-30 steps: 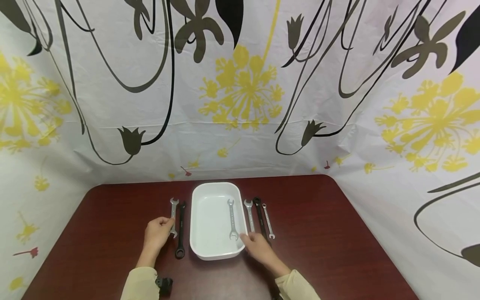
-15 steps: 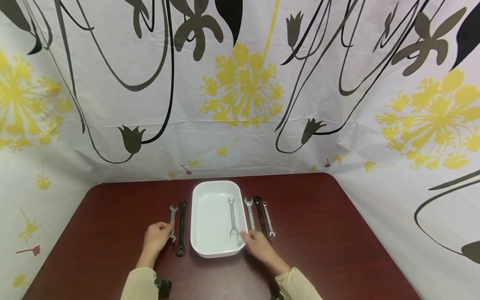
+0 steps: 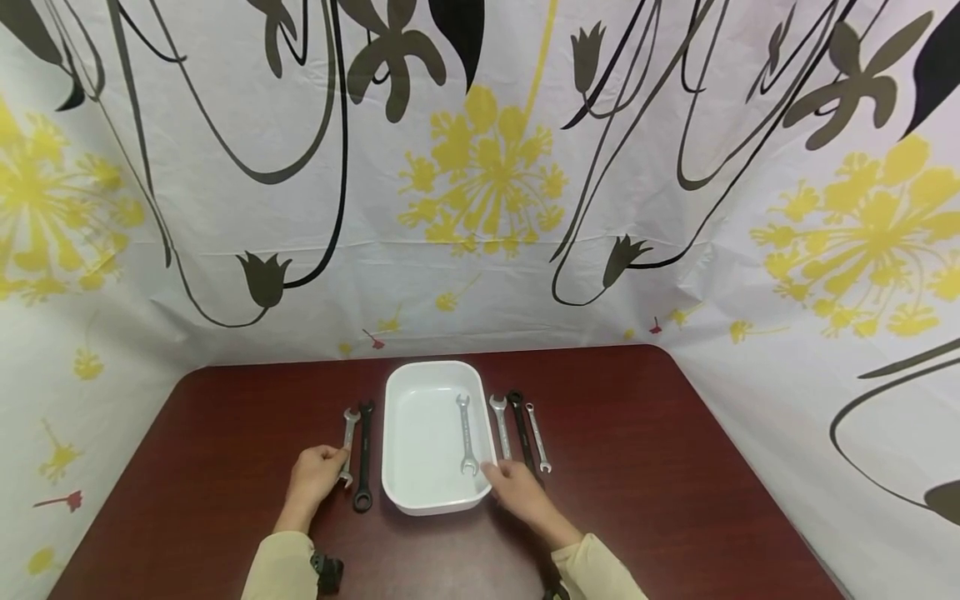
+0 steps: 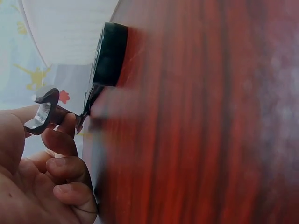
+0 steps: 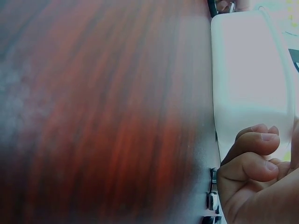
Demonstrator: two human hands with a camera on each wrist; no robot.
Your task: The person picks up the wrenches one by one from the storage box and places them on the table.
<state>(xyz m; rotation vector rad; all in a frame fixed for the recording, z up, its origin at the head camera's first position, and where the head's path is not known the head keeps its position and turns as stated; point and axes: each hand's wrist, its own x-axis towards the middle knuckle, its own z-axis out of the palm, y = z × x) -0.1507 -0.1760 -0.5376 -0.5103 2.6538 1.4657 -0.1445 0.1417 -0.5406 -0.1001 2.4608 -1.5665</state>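
Observation:
My left hand pinches a silver open-end wrench between thumb and fingers; in the left wrist view the wrench's near jaw sticks out past the fingers. Just right of it lies a black ratcheting wrench, its ring end toward me. At the near right corner of a white tray, my right hand grips the rim with fingers curled, as the right wrist view also shows. Inside the tray, along its right side, rests a silver double open-end wrench.
Right of the tray lie a silver wrench, a black wrench partly hidden behind my right hand, and a small silver wrench. They rest on a dark red-brown table. A patterned white cloth hangs behind it.
The silver wrench in my left hand has shifted slightly toward me and tilted a little. My right hand stays at the tray's corner.

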